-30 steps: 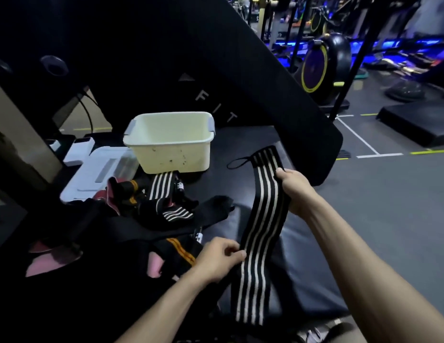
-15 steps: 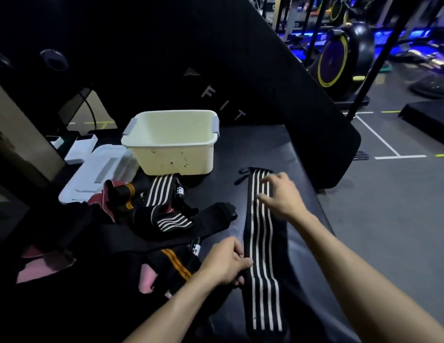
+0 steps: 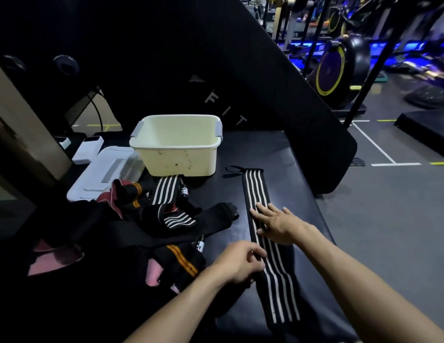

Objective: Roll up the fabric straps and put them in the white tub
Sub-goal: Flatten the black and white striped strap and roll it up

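Observation:
A long black strap with white stripes (image 3: 256, 191) lies flat and straight on the black padded bench (image 3: 290, 169), its thumb loop pointing at the tub. My right hand (image 3: 278, 225) presses flat on the strap's middle with straight fingers. My left hand (image 3: 237, 264) pinches the strap's left edge a little nearer to me. The white tub (image 3: 177, 159) stands at the back of the bench, with nothing visible inside. A heap of other straps (image 3: 166, 214), black with white or orange stripes and pink parts, lies to the left of the flat strap.
A white plastic lid (image 3: 102, 174) and small white boxes (image 3: 88, 151) sit left of the tub. A tall black pad (image 3: 265, 95) leans behind the bench. The bench edge drops to the grey gym floor (image 3: 389, 231) on the right, with exercise machines (image 3: 340, 68) beyond.
The strap, held up in the air a second ago, now lies flat on the bench. My right hand let go of its far end and slid back to press on its middle.

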Demonstrator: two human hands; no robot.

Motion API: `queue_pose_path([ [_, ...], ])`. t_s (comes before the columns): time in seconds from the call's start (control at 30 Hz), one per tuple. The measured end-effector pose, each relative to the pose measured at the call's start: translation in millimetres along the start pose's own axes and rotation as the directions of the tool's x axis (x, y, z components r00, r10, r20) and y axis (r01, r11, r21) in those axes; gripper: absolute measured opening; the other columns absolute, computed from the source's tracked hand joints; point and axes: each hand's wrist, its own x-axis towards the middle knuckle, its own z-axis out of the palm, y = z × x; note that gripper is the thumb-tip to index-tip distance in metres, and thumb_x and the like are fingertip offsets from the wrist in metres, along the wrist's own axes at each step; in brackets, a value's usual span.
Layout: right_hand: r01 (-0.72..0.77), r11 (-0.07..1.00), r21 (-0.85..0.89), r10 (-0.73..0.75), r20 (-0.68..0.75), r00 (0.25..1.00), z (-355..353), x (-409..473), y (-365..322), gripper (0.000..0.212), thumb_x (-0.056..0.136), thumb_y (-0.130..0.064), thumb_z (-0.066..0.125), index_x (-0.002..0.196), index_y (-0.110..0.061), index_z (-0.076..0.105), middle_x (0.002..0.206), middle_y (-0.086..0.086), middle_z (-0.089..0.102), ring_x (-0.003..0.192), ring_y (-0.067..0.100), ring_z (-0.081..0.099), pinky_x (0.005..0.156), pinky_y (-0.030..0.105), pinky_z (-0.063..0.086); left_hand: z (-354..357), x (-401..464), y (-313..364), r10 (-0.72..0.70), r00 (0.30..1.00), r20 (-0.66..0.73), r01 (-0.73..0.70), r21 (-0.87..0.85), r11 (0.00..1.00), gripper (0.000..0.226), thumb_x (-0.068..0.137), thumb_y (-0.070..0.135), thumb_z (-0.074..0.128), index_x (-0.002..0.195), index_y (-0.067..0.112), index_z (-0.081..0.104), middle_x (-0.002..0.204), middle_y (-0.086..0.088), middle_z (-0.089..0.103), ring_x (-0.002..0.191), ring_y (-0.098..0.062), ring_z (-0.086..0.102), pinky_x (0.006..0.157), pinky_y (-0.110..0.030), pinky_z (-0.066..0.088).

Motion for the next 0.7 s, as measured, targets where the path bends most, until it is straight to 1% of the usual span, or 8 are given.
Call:
queue_pose_path([
  [0.13,0.009,1.000,0.006,-0.007,-0.193,0.981,7,-6,-6,0.066,0.103,-0.046,0.047,0.161,-0.026,0.019,0.168,0.002,0.014,0.153,0.028,0.020,0.121,0.048,0.024,-25,-15,-3,0.079,0.994,-0.078,-0.053,0.290,0.956,0.022,0.093,0.036,0.072,0.114,0.032,0.074,0.094,0.006,0.077,0.093,-0.011,0.069,0.090,-0.029,0.053],
  [0.2,0.062,0.998,0.019,-0.053,-0.326,0.944,7,-11,-9,0.048,0.098,-0.044,0.057,0.141,-0.024,0.050,0.144,0.003,0.044,0.130,0.028,0.049,0.102,0.044,0.046,-44,-27,-5,0.125,0.982,-0.141,-0.070,0.340,0.938,0.018,0.090,0.039,0.072,0.108,0.034,0.074,0.093,0.010,0.077,0.091,-0.009,0.069,0.088,-0.031,0.055],
  [0.27,0.102,0.993,0.057,-0.077,-0.346,0.935,5,-16,-15,0.032,0.094,-0.048,0.061,0.117,-0.025,0.064,0.116,-0.001,0.054,0.109,0.024,0.057,0.084,0.042,0.052,-69,-38,-7,0.169,0.951,-0.258,-0.061,0.382,0.922,0.014,0.090,0.039,0.072,0.104,0.034,0.074,0.093,0.013,0.076,0.088,-0.008,0.070,0.084,-0.030,0.056],
  [0.33,0.104,0.990,0.099,-0.069,-0.308,0.949,3,-19,-19,0.027,0.092,-0.049,0.063,0.109,-0.028,0.070,0.108,-0.003,0.056,0.102,0.022,0.060,0.079,0.041,0.053,-96,-51,-10,0.225,0.886,-0.406,-0.045,0.408,0.912,0.010,0.091,0.038,0.071,0.100,0.033,0.074,0.091,0.014,0.075,0.088,-0.009,0.070,0.079,-0.030,0.055],
  [0.4,0.109,0.988,0.110,-0.074,-0.286,0.955,1,-21,-21,0.026,0.092,-0.050,0.065,0.107,-0.032,0.073,0.108,-0.003,0.056,0.099,0.021,0.061,0.080,0.040,0.053,-120,-62,-18,0.318,0.758,-0.570,-0.017,0.469,0.883,0.010,0.088,0.039,0.073,0.094,0.031,0.071,0.088,0.013,0.071,0.088,-0.013,0.067,0.076,-0.033,0.054],
  [0.47,0.108,0.987,0.121,-0.076,-0.246,0.966,2,-21,-21,0.028,0.093,-0.050,0.064,0.110,-0.030,0.074,0.110,-0.002,0.056,0.099,0.022,0.063,0.084,0.039,0.052,-138,-70,-29,0.354,0.652,-0.670,0.118,0.552,0.826,0.022,0.083,0.048,0.076,0.096,0.031,0.067,0.094,0.012,0.064,0.093,-0.018,0.060,0.079,-0.035,0.050],
  [0.57,0.075,0.990,0.118,-0.049,-0.214,0.976,4,-27,-25,0.030,0.098,-0.042,0.059,0.123,-0.029,0.071,0.120,-0.002,0.059,0.106,0.022,0.064,0.090,0.035,0.051,-154,-76,-42,0.105,0.692,-0.714,0.428,0.523,0.737,0.053,0.082,0.063,0.070,0.120,0.029,0.058,0.122,0.003,0.055,0.113,-0.024,0.053,0.091,-0.039,0.047],
  [0.7,0.047,0.984,0.170,-0.012,-0.201,0.980,10,-45,-36,0.035,0.103,-0.029,0.053,0.137,-0.029,0.061,0.134,0.000,0.064,0.119,0.023,0.062,0.099,0.038,0.050,-165,-81,-54,-0.070,0.691,-0.719,0.506,0.413,0.757,0.048,0.089,0.052,0.066,0.126,0.023,0.058,0.129,-0.002,0.057,0.115,-0.029,0.060,0.086,-0.041,0.049],
])
